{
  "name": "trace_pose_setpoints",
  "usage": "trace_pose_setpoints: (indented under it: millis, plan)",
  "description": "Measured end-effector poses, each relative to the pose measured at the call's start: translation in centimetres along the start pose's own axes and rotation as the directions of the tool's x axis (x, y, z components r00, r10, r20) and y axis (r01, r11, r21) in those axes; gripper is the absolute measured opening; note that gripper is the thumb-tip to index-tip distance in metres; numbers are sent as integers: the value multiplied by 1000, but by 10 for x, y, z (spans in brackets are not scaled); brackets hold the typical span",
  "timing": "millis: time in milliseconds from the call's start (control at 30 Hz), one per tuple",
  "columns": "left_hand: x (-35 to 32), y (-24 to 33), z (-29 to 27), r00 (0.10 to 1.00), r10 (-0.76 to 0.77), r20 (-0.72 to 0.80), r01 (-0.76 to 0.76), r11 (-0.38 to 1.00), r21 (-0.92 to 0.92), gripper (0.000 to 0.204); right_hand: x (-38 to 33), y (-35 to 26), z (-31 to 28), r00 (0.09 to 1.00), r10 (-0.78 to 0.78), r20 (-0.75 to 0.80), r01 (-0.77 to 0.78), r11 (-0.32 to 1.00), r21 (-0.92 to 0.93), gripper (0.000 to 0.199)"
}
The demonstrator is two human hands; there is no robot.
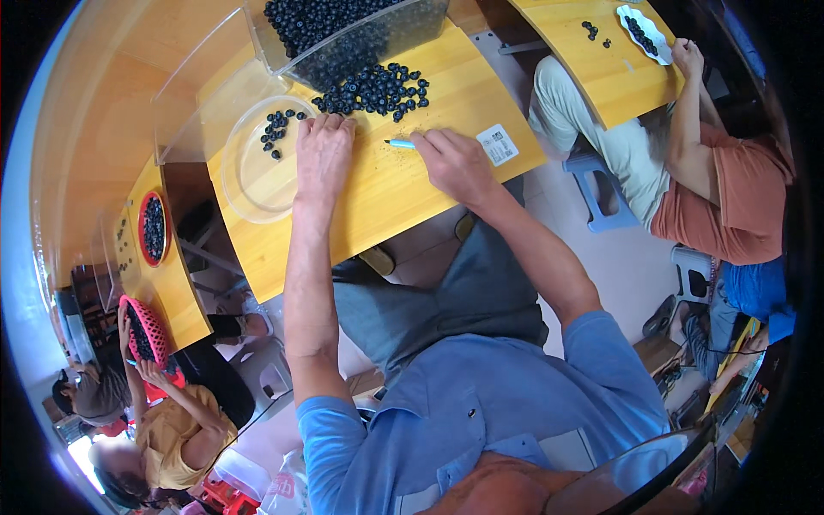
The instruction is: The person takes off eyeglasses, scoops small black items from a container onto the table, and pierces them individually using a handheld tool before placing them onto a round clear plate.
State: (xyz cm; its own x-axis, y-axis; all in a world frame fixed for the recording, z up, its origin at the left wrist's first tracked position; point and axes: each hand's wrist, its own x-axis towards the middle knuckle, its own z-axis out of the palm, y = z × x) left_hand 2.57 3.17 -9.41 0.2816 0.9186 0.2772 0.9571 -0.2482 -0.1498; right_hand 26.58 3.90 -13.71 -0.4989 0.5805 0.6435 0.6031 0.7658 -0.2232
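Note:
My left hand [324, 153] reaches over the right rim of a clear round plastic tray [240, 190]. Its fingers are bent and pressed together beside a small group of dark, shiny beads [273, 133] in the tray. Whatever those fingertips may hold is hidden. In my right hand [452, 165] is a slim light-blue tool [401, 144] with a dark tip, pointing left toward my left hand. A loose pile of similar dark beads [378, 91] lies on the yellow wooden table [369, 206], just beyond both hands.
A clear bin [369, 43] heaped with dark beads stands at the far side. A white label [497, 145] lies right of my right hand. Other people sit at tables on both sides, with a red bowl [153, 227], a pink basket [144, 330] and a white dish [644, 34].

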Motion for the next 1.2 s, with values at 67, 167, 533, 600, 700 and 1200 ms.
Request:
trace_pose_setpoints:
  millis: [67,167,533,600,700,1200]
  plan:
    - [-1,2,3,1000,-6,-14,5,998,-57,15,0,0,-1,1000,2,4,-2,1000,-1,19]
    - [-2,10,4,1000,-8,11,9,991,-131,15,-1,0,0,1000,3,15,-2,1000,-5,18]
    - [-30,56,8,775,-571,272,450,196,-871,21,0,-1,0,999,1,37,-1,1000,-20,20]
    - [-38,64,19,748,-603,277,423,111,-899,20,0,-3,2,1000,-3,30,4,1000,-15,20]
    - [-40,68,24,714,-641,284,372,3,-928,20,-1,-1,2,1000,2,28,-1,1000,-19,21]
    - [-36,72,17,742,-609,281,367,19,-930,31,2,-3,-2,998,-65,14,65,998,20,24]
